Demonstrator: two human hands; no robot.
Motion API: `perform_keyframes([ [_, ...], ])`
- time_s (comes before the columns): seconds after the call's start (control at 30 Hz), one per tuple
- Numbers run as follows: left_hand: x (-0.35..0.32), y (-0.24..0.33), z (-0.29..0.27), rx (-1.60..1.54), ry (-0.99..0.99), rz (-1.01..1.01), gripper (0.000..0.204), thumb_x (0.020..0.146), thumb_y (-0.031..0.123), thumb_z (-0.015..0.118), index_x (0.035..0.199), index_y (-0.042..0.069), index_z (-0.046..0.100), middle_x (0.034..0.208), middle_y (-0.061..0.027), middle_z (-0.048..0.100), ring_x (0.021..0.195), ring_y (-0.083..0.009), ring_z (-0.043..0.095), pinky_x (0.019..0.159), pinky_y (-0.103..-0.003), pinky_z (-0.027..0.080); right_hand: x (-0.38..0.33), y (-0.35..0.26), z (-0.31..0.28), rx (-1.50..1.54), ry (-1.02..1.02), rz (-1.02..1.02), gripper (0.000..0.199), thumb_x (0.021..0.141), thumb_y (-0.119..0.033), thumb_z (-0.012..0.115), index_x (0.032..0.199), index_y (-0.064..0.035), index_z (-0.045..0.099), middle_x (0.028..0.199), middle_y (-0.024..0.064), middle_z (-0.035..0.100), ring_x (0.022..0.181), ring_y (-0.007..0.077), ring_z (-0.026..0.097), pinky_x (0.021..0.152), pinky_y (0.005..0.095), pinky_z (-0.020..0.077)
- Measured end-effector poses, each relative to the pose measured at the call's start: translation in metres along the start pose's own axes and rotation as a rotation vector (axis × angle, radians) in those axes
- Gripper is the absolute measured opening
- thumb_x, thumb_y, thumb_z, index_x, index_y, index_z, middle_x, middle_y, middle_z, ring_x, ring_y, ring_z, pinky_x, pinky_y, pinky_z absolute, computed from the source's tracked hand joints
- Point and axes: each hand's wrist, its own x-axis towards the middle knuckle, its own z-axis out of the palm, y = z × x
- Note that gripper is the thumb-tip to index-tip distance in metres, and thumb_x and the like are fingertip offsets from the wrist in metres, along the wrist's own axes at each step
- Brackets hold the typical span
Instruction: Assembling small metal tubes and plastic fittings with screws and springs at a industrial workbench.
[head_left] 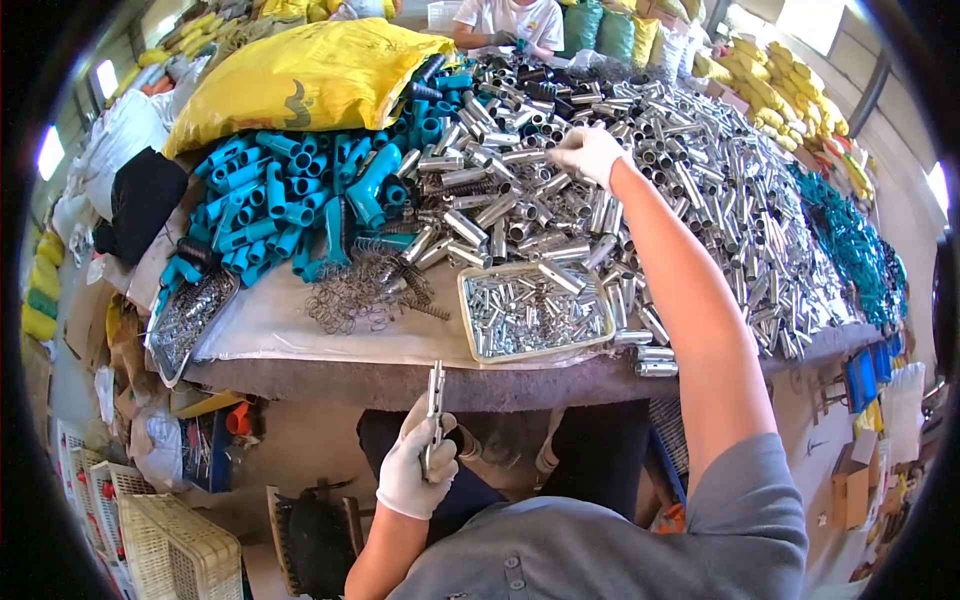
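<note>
My left hand [415,468], in a white glove, is closed round a slim silver metal tube [435,400] with cut-outs, held upright just in front of the table's near edge. My right hand [592,157], also white-gloved, stretches far over the heap of silver metal tubes [700,180]. Its fingers are bent together at the heap; whatever lies between them is too small to make out. Loose wire springs [365,295] lie tangled left of a cream tray [467,325], which holds small metal pins and parts.
Teal plastic handles [270,190] are piled at the left under a yellow woven sack [310,75]. A second tray [165,365] of small parts sits at the left edge. Teal strands [850,240] cover the right end. Across the table is another person [510,25]. Baskets [180,545] stand lower left.
</note>
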Motion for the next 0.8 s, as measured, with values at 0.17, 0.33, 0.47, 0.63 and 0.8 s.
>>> perform_keyframes([
  [0.17, 0.001, -0.003, 0.01, -0.016, -0.005, -0.04, 0.047, 0.091, 0.01, 0.048, 0.137, 0.014, 0.038, 0.093, -0.0044, 0.058, 0.046, -0.006, 0.033, 0.037, -0.018, 0.025, -0.026, 0.002, -0.016, 0.271, 0.118, 0.026, 0.033, 0.084, -0.034, 0.065, 0.097, -0.0042, 0.065, 0.08, 0.0027, 0.062, 0.068, 0.0078, 0.057, 0.061, 0.023, 0.0479],
  [0.33, 0.011, -0.006, 0.017, 0.087, -0.061, -0.137, 0.046, 0.093, 0.013, 0.047, 0.138, 0.013, 0.036, 0.094, -0.0049, 0.058, 0.047, -0.0059, 0.033, 0.037, -0.017, 0.027, -0.136, -0.027, 0.013, 0.86, 0.001, -0.027, 0.04, 0.088, -0.02, 0.06, 0.121, -0.0019, 0.045, 0.09, 0.0075, 0.062, 0.068, 0.0097, 0.058, 0.059, 0.0224, 0.0488],
  [0.47, 0.029, -0.018, 0.035, 0.185, -0.117, -0.253, 0.045, 0.095, 0.017, 0.045, 0.139, 0.011, 0.034, 0.096, -0.0063, 0.057, 0.047, -0.0065, 0.035, 0.037, -0.018, 0.027, -0.226, -0.002, 0.025, 0.948, -0.094, 0.082, 0.021, 0.091, -0.012, 0.055, 0.108, -0.0003, 0.059, 0.09, 0.0028, 0.062, 0.07, 0.0076, 0.058, 0.061, 0.021, 0.05],
  [0.63, 0.041, -0.039, 0.05, 0.256, -0.19, -0.44, 0.044, 0.096, 0.016, 0.043, 0.138, 0.01, 0.035, 0.093, -0.0072, 0.057, 0.047, -0.0073, 0.036, 0.036, -0.019, 0.027, -0.289, 0.01, 0.021, 1.012, -0.025, 0.27, 0.02, 0.091, -0.013, 0.057, 0.108, -0.0024, 0.059, 0.086, 0.0006, 0.06, 0.072, 0.0062, 0.057, 0.061, 0.0208, 0.049],
  [0.8, 0.051, -0.068, 0.052, 0.244, -0.278, -0.627, 0.043, 0.094, 0.013, 0.046, 0.136, 0.009, 0.036, 0.092, -0.0104, 0.058, 0.045, -0.0084, 0.038, 0.035, -0.019, 0.028, -0.328, 0.016, 0.003, 0.761, 0.148, 0.218, 0.021, 0.086, -0.018, 0.063, 0.102, -0.0048, 0.065, 0.084, 0.0036, 0.064, 0.068, 0.0084, 0.06, 0.063, 0.0234, 0.0506],
])
